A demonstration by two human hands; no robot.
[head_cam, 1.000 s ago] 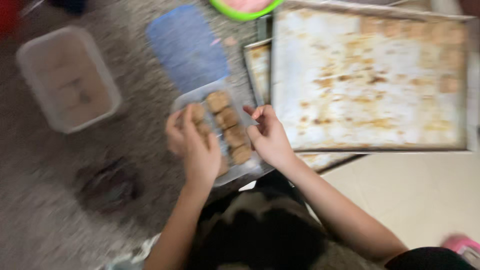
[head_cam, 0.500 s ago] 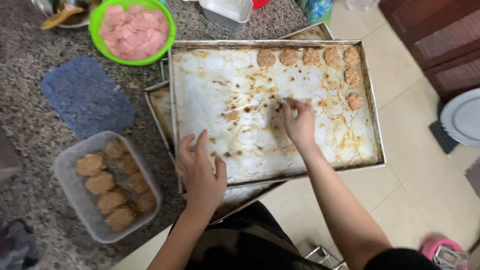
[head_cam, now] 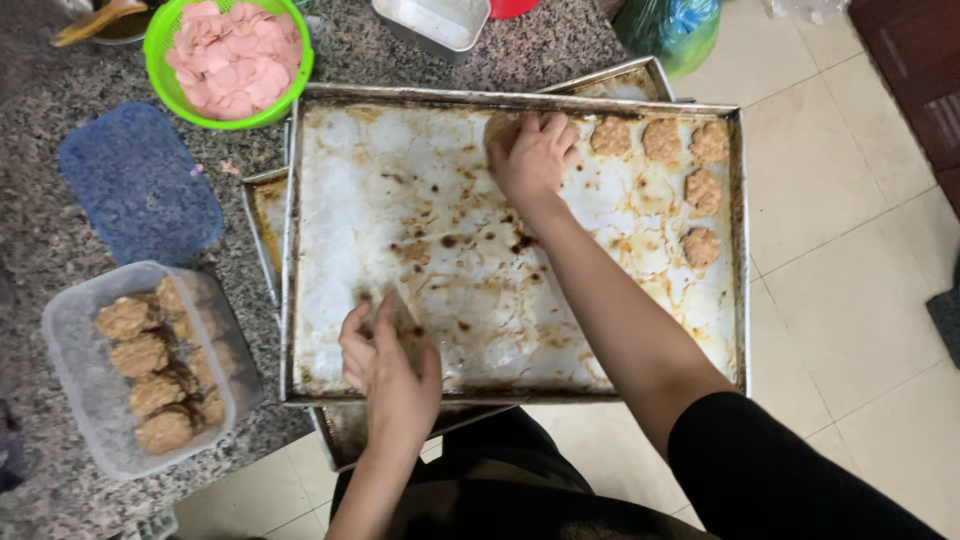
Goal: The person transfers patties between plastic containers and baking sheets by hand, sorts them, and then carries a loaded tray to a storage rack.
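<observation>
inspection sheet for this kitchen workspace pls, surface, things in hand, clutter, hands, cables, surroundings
surface: speckled stone counter, baking tray lying on it, stained and greasy.
job's things: five browned patties at the tray's far right; a clear tub of patties at left.
clutter: blue lid, green basket of pink slices, metal container.
grippers: left hand rests flat on the tray's near edge; right hand on a patty in the far row, grip unclear.
cables: nothing seen.
surroundings: tiled floor, green bag.

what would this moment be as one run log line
right hand on a patty at baking tray far edge | left hand resting on tray near edge | five patties on tray right | container of patties left
</observation>
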